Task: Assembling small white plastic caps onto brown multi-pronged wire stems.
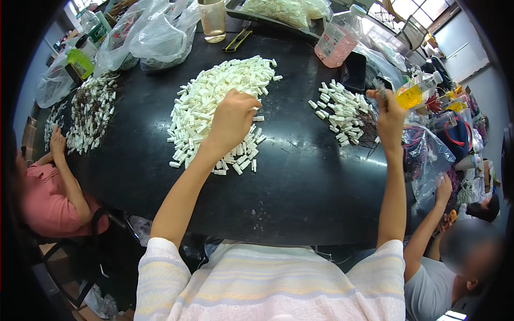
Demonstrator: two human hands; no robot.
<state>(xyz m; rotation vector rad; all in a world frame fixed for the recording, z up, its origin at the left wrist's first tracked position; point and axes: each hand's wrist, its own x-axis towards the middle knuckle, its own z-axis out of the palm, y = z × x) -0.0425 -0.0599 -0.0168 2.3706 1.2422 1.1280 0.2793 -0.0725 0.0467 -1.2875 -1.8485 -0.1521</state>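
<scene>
A large heap of small white plastic connector housings (pixel 201 99) covers the middle of the black table (pixel 300 198). Over its right side hovers my left hand (pixel 234 120), fingers curled together at the tips; what they pinch is too small to name. To the right lies a smaller group of white housings (pixel 342 109) with thin dark wires (pixel 368 127) among them. My right hand (pixel 391 115) is raised beside this group, its fingers closed around a blurred greyish bundle that I cannot make out.
Along the far side stand plastic bags (pixel 163 45), a drinking glass (pixel 212 24), a yellow utility knife (pixel 238 40) and a pinkish bottle (pixel 333 48). A yellow bottle (pixel 411 96) stands beyond my right hand. Co-workers sit at both sides; another wired pile (pixel 92 115) lies left.
</scene>
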